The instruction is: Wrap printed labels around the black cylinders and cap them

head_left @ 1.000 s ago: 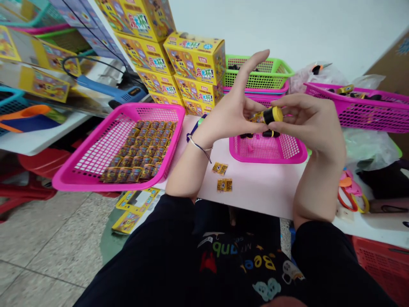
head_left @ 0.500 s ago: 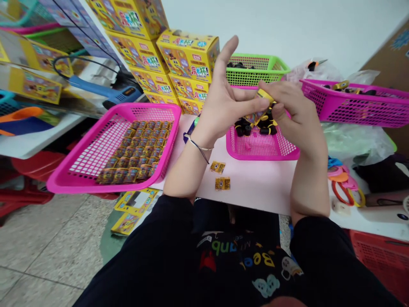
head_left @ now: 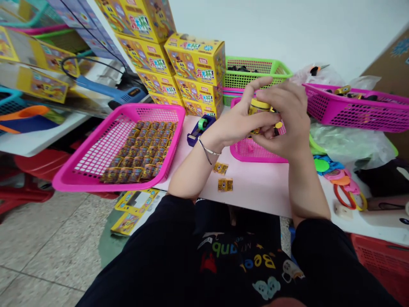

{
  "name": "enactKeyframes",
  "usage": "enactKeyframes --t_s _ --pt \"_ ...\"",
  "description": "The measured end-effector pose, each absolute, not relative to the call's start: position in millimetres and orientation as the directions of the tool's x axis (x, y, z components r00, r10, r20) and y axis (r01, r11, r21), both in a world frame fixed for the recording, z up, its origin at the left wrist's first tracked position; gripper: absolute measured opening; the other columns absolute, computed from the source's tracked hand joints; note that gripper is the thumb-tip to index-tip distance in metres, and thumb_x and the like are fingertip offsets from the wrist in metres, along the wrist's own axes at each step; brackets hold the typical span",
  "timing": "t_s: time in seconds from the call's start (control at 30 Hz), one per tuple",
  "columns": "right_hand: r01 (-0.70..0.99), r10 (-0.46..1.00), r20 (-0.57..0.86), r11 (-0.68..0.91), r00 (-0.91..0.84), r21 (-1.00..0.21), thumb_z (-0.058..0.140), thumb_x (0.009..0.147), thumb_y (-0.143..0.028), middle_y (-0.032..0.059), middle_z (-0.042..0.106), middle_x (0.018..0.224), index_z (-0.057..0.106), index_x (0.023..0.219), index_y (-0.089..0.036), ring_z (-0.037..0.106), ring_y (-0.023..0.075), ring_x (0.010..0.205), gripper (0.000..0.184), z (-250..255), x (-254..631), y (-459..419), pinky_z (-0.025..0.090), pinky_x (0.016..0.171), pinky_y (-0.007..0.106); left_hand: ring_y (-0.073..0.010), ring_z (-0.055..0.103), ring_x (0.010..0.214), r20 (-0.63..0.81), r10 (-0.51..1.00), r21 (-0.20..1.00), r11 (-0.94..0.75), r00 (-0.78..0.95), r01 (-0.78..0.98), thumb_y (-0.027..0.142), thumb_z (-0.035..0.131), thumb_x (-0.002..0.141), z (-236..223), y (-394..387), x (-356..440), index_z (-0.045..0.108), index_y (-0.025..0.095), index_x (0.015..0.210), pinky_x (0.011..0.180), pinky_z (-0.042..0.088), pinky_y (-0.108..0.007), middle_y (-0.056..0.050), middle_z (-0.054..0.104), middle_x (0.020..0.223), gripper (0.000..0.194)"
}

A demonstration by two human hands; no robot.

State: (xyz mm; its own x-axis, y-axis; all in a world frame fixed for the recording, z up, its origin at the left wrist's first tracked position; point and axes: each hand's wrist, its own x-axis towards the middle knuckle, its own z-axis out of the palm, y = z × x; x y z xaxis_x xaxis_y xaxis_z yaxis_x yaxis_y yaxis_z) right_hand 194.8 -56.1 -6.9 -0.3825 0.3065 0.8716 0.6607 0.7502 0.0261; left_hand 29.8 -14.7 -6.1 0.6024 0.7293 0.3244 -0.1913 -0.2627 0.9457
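Left hand [head_left: 238,128]: yellow-capped tube [head_left: 258,111] is grasped, raised clear of the worktop [head_left: 255,187].
Right hand [head_left: 286,117]: clenched around the same tube (lower end hidden).
Pink basket [head_left: 243,152]: positioned directly below.

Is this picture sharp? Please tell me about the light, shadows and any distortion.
In the head view, light is soft and even, with faint shadows; the wide lens bends the stacked yellow boxes and the pink basket; the left hand and right hand show little blur, and the yellow-topped cylinder between them looks fairly sharp.
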Motion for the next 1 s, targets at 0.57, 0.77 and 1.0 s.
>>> enactKeyframes --t_s 0.57,0.77,1.0 --pt "0.605 0.286 0.923 0.793 -0.257 -0.077 0.084 0.076 -0.062 -0.0064 0.082 0.117 0.074 0.126 -0.057 0.069 0.0357 0.125 0.051 -16 192 -58 0.056 0.117 0.063 -0.0098 0.058 0.056 0.273 0.611 0.958 -0.104 0.743 -0.266 0.022 0.069 0.093 8 -46 21 0.024 0.033 0.169 0.054 0.046 -0.024 0.009 0.055 0.07 0.09" --pt "0.752 0.463 0.826 0.655 -0.32 -0.076 0.083 0.079 -0.071 -0.0056 0.082 0.098 0.081 0.102 -0.047 0.074 0.0324 0.108 0.033 3 193 -69 0.045 0.127 0.066 -0.0077 0.05 0.061 0.549 0.591 0.818 -0.524 0.591 -0.237 0.029 0.061 0.091 -3 -48 18 0.004 0.03 0.167 0.064 0.042 -0.024 0.011 0.042 0.072 0.095" --pt "0.742 0.612 0.734 0.63 -0.293 -0.229 0.089 0.072 -0.079 -0.0044 0.081 0.114 0.08 0.108 -0.047 0.068 0.0348 0.126 0.049 -5 196 -65 0.035 0.138 0.062 -0.0112 0.063 0.102 0.711 0.63 0.659 -0.752 0.313 0.016 0.035 0.053 0.1 -14 -60 17 0.018 0.026 0.159 0.084 0.049 -0.03 -0.004 0.055 0.119 0.069"
